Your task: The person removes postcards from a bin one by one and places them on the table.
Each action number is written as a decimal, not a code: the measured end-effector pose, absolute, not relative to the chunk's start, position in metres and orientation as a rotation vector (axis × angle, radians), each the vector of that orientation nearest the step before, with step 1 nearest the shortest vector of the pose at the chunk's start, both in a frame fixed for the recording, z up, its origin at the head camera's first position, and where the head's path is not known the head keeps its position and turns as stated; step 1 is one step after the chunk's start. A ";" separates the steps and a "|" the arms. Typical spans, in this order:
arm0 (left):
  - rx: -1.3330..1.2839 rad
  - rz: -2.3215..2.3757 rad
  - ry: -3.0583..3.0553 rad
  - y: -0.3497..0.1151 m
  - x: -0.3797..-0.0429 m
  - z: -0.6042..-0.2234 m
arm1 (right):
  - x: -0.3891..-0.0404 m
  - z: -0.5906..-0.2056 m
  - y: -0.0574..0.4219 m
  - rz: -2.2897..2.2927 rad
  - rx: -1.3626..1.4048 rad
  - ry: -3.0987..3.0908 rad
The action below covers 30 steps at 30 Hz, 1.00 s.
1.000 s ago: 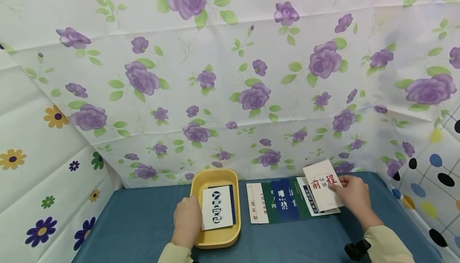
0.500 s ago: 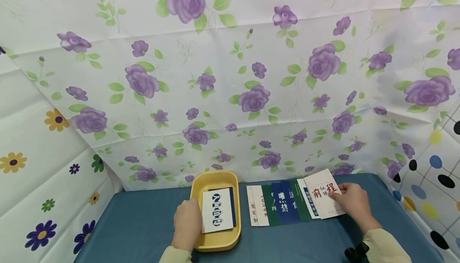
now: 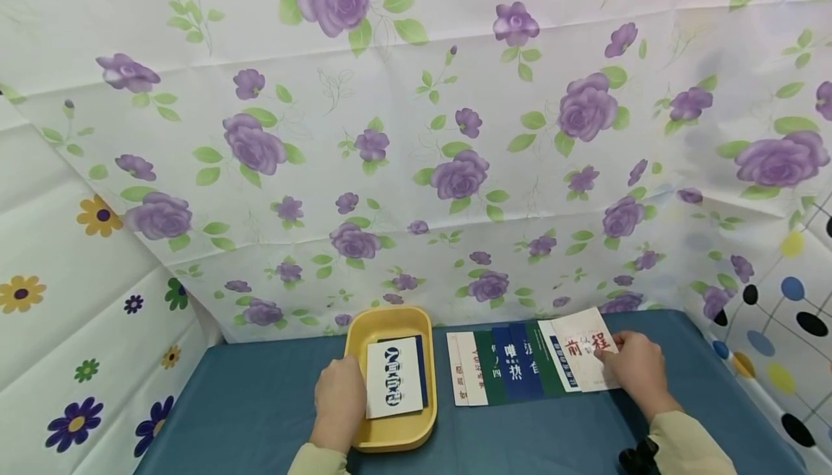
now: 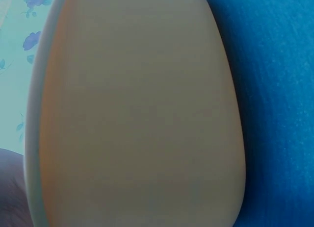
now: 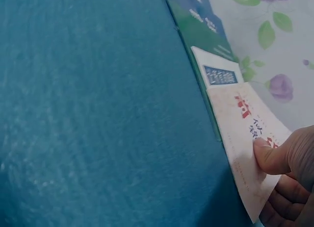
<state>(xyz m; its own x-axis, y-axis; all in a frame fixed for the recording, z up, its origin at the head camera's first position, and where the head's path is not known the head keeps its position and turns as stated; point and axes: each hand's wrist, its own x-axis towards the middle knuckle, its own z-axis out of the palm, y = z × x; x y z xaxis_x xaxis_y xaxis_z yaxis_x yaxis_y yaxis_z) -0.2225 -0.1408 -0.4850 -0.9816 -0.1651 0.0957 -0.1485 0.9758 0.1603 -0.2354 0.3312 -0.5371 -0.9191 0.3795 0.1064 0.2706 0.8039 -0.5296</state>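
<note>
My right hand (image 3: 640, 368) pinches the edge of a cream card (image 3: 585, 359) with red and dark characters, thumb on its face and fingers beneath, as the right wrist view shows. That card lies at the right end of an overlapping row of cards, over a white card (image 3: 560, 352) with a blue label. Green and blue cards (image 3: 516, 370) and cream cards (image 3: 469, 381) continue the row leftward. At the left rim of a yellow tray (image 3: 390, 437) my left hand (image 3: 341, 397) grips, fingers curled. Inside the tray, a white card (image 3: 394, 381) with black lettering rests on dark blue ones.
A blue cloth (image 3: 260, 395) covers the table under the tray and the card row. Floral sheeting (image 3: 390, 172) stands close behind the row. A daisy-print side (image 3: 97, 316) rises on the left and a dotted one (image 3: 773, 345) on the right.
The cream card in my right hand came down and slightly right, from tilted over the row to lying at its right end. My left hand has stayed at the tray's rim.
</note>
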 end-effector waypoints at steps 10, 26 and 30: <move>0.234 -0.242 -2.994 -0.140 -0.221 -0.483 | -0.239 -0.545 0.330 0.742 -0.558 -2.784; 0.246 -0.240 -3.004 -0.140 -0.222 -0.487 | -0.235 -0.545 0.328 0.702 -0.485 -2.799; 0.242 -0.239 -2.994 -0.140 -0.223 -0.487 | -0.236 -0.544 0.329 0.693 -0.478 -2.821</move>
<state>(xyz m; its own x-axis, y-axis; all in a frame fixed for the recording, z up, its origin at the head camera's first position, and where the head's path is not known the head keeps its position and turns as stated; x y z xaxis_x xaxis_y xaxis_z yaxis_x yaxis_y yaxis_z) -0.2227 -0.1404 -0.4872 -0.9789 -0.1692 0.1144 -0.1488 0.9746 0.1675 -0.2362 0.3291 -0.5438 -0.9285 0.3540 0.1124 0.2617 0.8383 -0.4783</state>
